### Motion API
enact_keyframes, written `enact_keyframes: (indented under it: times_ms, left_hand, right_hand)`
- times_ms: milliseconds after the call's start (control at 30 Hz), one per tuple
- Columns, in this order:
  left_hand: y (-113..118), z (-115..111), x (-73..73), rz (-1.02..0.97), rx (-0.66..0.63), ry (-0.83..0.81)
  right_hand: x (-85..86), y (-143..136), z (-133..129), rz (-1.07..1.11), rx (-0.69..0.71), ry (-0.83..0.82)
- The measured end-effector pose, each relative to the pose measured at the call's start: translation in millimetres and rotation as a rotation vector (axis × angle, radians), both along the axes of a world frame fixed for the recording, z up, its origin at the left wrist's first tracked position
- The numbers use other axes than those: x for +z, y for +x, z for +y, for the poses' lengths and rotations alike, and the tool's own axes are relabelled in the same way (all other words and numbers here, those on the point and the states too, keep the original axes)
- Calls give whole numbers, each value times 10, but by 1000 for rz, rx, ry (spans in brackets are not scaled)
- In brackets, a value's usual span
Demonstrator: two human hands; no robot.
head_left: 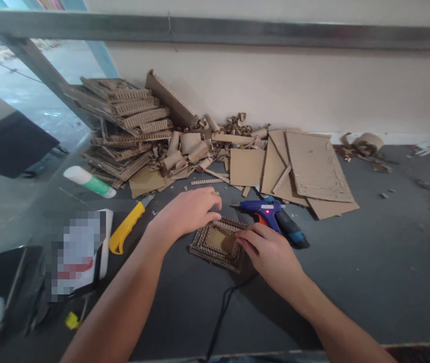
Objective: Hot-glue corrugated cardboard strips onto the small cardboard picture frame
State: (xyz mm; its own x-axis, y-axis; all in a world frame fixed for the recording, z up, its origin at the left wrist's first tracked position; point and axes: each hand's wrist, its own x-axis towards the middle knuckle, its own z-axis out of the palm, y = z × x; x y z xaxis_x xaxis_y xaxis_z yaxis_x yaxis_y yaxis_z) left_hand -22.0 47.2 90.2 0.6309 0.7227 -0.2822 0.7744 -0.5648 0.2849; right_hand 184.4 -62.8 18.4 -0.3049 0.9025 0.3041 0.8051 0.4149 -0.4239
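A small stepped square of corrugated cardboard lies on the dark table in front of me, with a flat brown centre. My right hand is closed at its right inner edge, thumb and fingertips pinching a cardboard strip there; the fingers partly hide the strip. Over the far left corner of the square hovers my left hand, thumb and curled fingers a little apart with nothing visible between them. A blue glue gun with an orange trigger and a lit red light lies just beyond my right hand.
A yellow-handled knife, a glue stick and a phone-like device with a blurred screen lie left. Behind are stacked cardboard pieces, scraps and flat sheets. A black cable runs toward the near edge.
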Motion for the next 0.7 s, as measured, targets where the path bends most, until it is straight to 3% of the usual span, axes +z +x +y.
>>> enact_keyframes:
  times_ms: [300, 700]
  left_hand:
    - [-20, 65, -85, 14, -18, -81]
    - [-37, 91, -104, 29, 105, -157]
  right_hand:
    - [-27, -18, 18, -11, -4, -6]
    - [-24, -23, 76, 44, -12, 44]
